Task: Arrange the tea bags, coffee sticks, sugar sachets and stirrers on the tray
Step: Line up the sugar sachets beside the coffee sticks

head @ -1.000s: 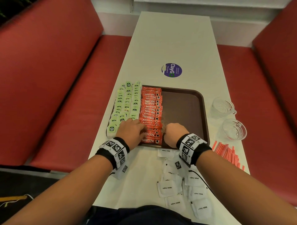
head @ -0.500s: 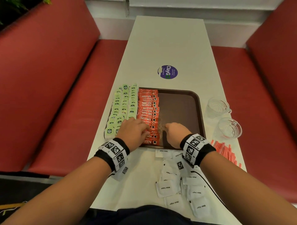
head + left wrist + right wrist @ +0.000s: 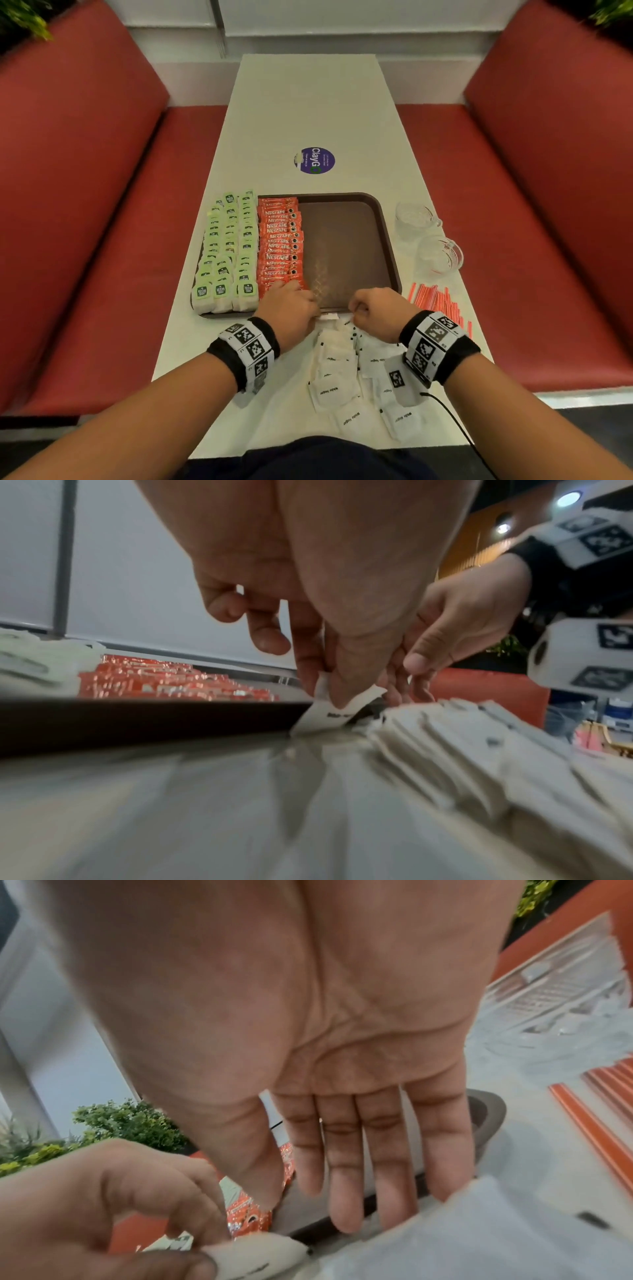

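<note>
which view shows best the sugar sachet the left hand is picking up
The left wrist view: the left hand pinches the sugar sachet by its top edge, its lower end on the table beside the tray. The head view shows only a white sliver between the hands. The right wrist view shows it blurred.

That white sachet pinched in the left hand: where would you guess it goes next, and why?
Probably lift the sugar sachet over the tray rim and lay it on the bare brown part beside the coffee sticks. The left hand pinches it just off the near rim; tea bags and coffee already fill the tray's left side.
</note>
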